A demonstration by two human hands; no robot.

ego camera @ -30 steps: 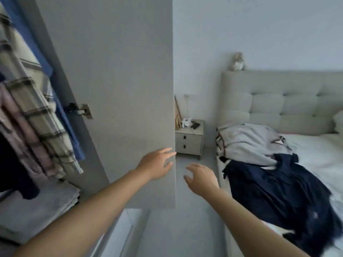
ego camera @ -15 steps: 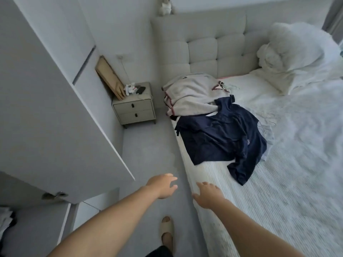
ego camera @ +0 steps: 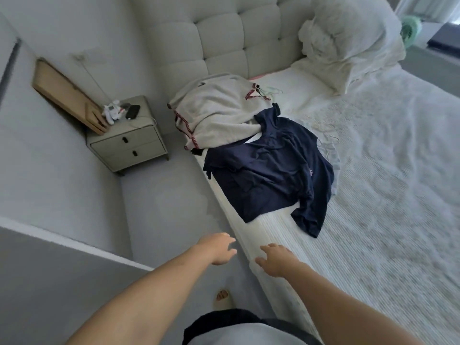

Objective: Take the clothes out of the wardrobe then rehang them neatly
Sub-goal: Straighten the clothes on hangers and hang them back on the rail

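Head cam had both hands empty with loose fingers, left hand [ego camera: 217,249] over the floor, right hand [ego camera: 276,261] at the bed [ego camera: 373,220] edge. Ahead of them lay the navy shirt [ego camera: 268,170], and beyond it the cream sweater [ego camera: 219,113]. I'd say best to grab the navy one by its shoulders so it hung straight.

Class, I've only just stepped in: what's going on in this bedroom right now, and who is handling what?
A person stands beside the bed, both arms stretched toward it. The left hand and right hand are open and hold nothing. On the bed lie a navy shirt and, overlapping its top edge, a cream garment with red stitching, neither touched yet. A light hanger pokes out near the cream garment. Nothing is being rehung at this moment.
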